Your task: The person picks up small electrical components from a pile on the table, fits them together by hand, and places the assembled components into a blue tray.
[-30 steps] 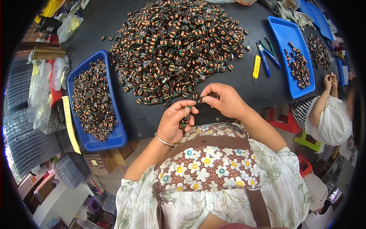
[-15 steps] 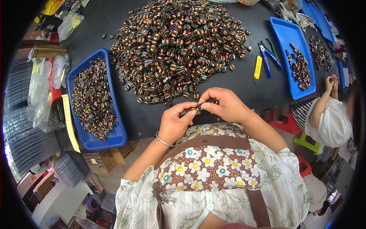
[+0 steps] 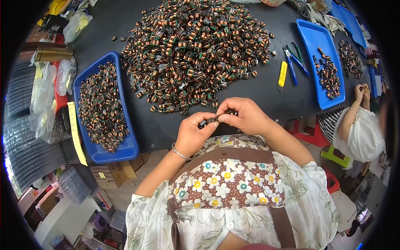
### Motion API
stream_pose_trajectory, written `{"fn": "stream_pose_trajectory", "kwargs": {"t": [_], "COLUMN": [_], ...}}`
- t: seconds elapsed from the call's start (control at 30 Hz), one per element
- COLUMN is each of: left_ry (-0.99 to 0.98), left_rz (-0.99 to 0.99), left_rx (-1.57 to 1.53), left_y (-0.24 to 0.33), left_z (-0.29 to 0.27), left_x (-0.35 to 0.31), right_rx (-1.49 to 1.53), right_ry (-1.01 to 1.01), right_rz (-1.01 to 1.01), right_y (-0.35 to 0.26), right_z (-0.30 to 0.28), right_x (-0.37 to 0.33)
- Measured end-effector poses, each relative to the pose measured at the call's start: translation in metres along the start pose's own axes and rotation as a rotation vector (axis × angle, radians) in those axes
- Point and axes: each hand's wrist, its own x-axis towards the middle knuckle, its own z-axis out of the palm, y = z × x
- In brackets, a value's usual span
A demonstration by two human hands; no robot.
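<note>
Just over the table's near edge, my two hands meet at the fingertips. My left hand (image 3: 192, 132) is closed round several small copper-wound coils (image 3: 207, 122), dark bodies showing between thumb and fingers. My right hand (image 3: 243, 113) also has coils (image 3: 231, 111) tucked under its curled fingers, while its thumb and forefinger pinch at the piece between the hands. Which part of that piece they grip is hidden. Directly beyond my hands lies a big heap of the same coils (image 3: 196, 50), copper with green and black parts.
To the left, a blue tray (image 3: 132, 146) is filled with coils. Rightward lie a yellow utility knife (image 3: 282, 75), blue-handled pliers (image 3: 293, 68) and green-handled pliers (image 3: 301, 53). Another blue tray (image 3: 310, 31) holds fewer coils. A co-worker in white (image 3: 361, 129) sits at far right.
My hands stay nearly in place, fingertips still together. The piece between them has shifted slightly, and less copper shows in my left fingers.
</note>
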Motion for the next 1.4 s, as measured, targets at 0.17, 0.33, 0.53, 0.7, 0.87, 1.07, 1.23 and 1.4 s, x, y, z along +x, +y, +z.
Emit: {"fn": "stream_pose_trajectory", "kwargs": {"t": [0.17, 0.33, 0.53, 0.7, 0.87, 1.07, 1.23, 1.4], "left_ry": [-0.029, -0.045, -0.046, -0.016, -0.024, -0.023, -0.021, -0.173], "left_rz": [-0.162, -0.162, -0.219, -0.153, -0.118, -0.194, -0.252, -0.333], "left_rx": [-0.128, -0.122, -0.163, -0.19, -0.148, -0.178, -0.232, -0.601], "left_y": [0.005, 0.007, 0.012, -0.001, -0.004, 0.001, 0.003, 0.002], "left_z": [-0.001, -0.001, -0.003, -0.001, 0.002, -0.001, -0.002, -0.008], "left_x": [-0.002, -0.002, -0.004, 0.0, 0.0, -0.004, -0.008, -0.009], "right_rx": [0.015, -0.453, -0.38, -0.1, 0.159, -0.321, -0.568, -0.38], "right_ry": [0.09, 0.323, 0.305, 0.064, -0.031, 0.206, 0.084, 0.09], "right_rz": [0.065, -0.196, -0.179, 0.021, 0.08, -0.334, -0.12, -0.025], "right_y": [0.009, 0.024, 0.025, 0.01, 0.01, 0.023, 0.011, 0.014], "right_z": [0.002, 0.014, 0.009, -0.002, 0.006, 0.012, 0.006, 0.005], "right_x": [0.007, 0.017, 0.017, 0.004, -0.001, 0.011, 0.006, -0.003]}}
